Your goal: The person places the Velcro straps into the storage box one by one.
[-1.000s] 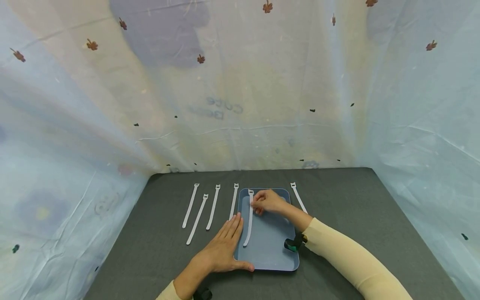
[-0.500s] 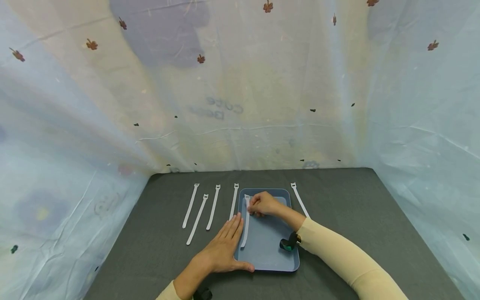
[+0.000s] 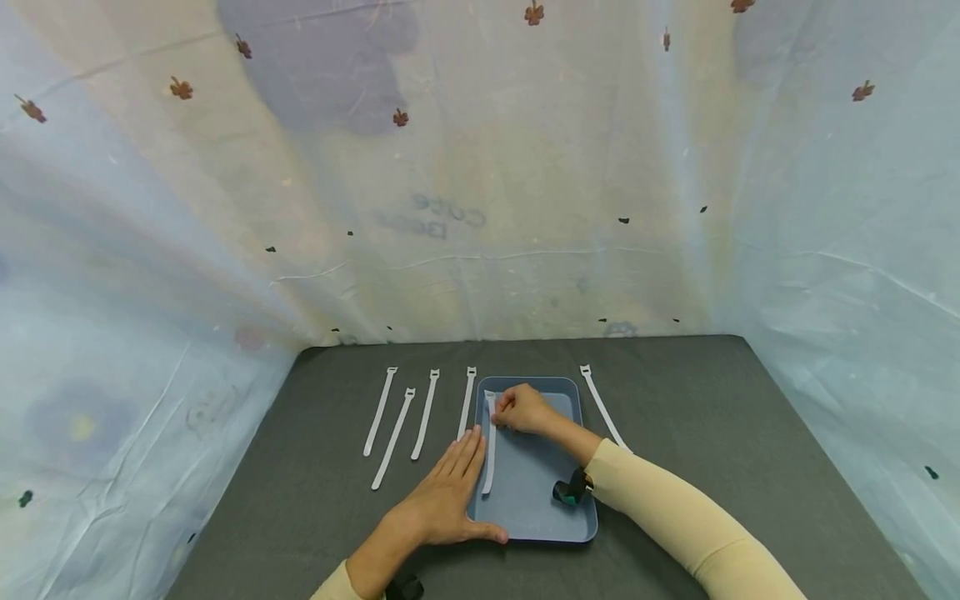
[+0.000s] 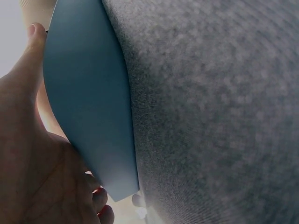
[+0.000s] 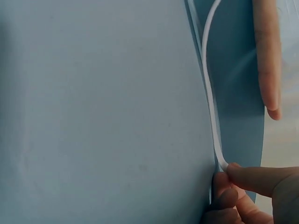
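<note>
A white cable strap (image 3: 491, 454) with a slotted head runs lengthwise inside the blue tray (image 3: 536, 508), near its left wall. My right hand (image 3: 525, 410) pinches it close to the head end; in the right wrist view, thumb and fingertips (image 5: 238, 173) meet on the strap (image 5: 210, 93), which curves along the tray's inner edge. My left hand (image 3: 446, 500) rests against the tray's left rim, fingers straight and thumb over the near corner. The left wrist view shows the tray's outer wall (image 4: 88, 93) beside that hand.
Several similar white straps lie on the grey cloth left of the tray, one strap (image 3: 470, 392) right beside it and partly behind my left fingers. Another strap (image 3: 600, 404) lies to the right, by my right forearm. A patterned curtain (image 3: 480, 192) hangs around the table.
My right hand has moved left with the strap, bringing it from nearer the tray's middle to beside the left wall. My left hand stays in place.
</note>
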`<state>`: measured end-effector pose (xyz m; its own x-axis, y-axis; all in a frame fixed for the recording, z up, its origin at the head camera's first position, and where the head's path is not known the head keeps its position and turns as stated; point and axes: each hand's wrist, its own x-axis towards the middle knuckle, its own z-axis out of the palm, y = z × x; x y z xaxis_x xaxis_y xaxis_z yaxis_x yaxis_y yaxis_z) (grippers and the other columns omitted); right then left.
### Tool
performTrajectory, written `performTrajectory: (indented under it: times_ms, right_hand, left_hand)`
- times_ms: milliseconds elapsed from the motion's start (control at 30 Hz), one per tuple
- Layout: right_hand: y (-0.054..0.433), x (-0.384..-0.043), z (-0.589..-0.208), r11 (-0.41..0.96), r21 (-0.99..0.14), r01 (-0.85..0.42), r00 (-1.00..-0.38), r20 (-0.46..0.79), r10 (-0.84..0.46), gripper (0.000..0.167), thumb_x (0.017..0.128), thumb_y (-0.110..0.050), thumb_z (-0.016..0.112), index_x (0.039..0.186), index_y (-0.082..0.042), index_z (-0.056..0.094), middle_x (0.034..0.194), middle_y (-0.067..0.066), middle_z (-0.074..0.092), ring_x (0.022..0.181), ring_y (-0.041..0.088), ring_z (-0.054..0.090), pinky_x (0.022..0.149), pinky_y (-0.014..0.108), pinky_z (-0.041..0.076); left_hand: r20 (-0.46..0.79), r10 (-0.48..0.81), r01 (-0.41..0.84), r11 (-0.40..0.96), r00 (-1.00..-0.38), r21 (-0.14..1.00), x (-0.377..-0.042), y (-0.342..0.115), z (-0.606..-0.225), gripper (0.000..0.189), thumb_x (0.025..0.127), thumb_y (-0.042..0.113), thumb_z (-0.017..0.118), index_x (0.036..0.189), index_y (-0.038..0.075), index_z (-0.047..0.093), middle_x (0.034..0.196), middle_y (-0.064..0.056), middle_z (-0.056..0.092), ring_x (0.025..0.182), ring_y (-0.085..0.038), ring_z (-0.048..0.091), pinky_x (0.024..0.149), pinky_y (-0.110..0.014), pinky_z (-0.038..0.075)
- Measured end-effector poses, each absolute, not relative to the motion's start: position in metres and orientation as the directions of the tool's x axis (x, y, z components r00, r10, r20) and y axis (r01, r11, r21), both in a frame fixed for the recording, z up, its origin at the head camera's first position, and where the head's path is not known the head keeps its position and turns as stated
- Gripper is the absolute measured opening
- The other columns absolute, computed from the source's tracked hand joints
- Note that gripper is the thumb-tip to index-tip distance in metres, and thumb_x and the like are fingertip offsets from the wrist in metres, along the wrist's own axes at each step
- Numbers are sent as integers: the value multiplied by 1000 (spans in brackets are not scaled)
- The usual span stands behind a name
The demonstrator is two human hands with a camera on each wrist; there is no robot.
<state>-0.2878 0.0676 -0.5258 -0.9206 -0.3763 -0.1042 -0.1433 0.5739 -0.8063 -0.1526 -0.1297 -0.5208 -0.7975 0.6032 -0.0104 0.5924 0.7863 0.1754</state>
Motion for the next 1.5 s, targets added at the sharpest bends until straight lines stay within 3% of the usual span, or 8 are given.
performTrajectory:
  times_ms: [300,967,1233,1500]
  right_hand:
    - [64,-283,-524,629,-753,-195,-940,-40,-339,15,82,-16,76,74,-8,66,59,-4,58,49,9,51,45,23,42]
    - [67,-281,-520,619,-755,-218,-928,-37,-371,15,83,-16,76,80,-6,66,59,-3,59,49,10,54,45,25,45]
    - [76,-274,-505,588,-773,-238,-908,-37,-417,13,83,-13,75,85,-4,65,65,1,62,52,11,57,49,26,49]
    - [96,-270,-487,593,-753,-285,-906,10,-423,12,84,-19,75,88,-12,66,72,1,62,58,13,55,52,27,47]
  left_hand:
    - [-25,600,591,794,-800,145,-152,-129,-518,132,64,94,39,154,4,3,162,-14,-5,149,-31,2,120,-47,16]
    - [-36,597,586,797,-802,147,-152,-130,-518,131,64,94,37,153,9,-6,161,-10,-12,149,-30,0,120,-46,14]
    - [-31,595,585,797,-803,151,-152,-129,-520,133,63,95,36,154,4,4,161,-15,-5,149,-31,1,120,-47,15]
    - [-40,584,572,805,-811,157,-153,-129,-522,133,62,95,37,154,5,3,161,-14,-6,149,-31,0,120,-48,14]
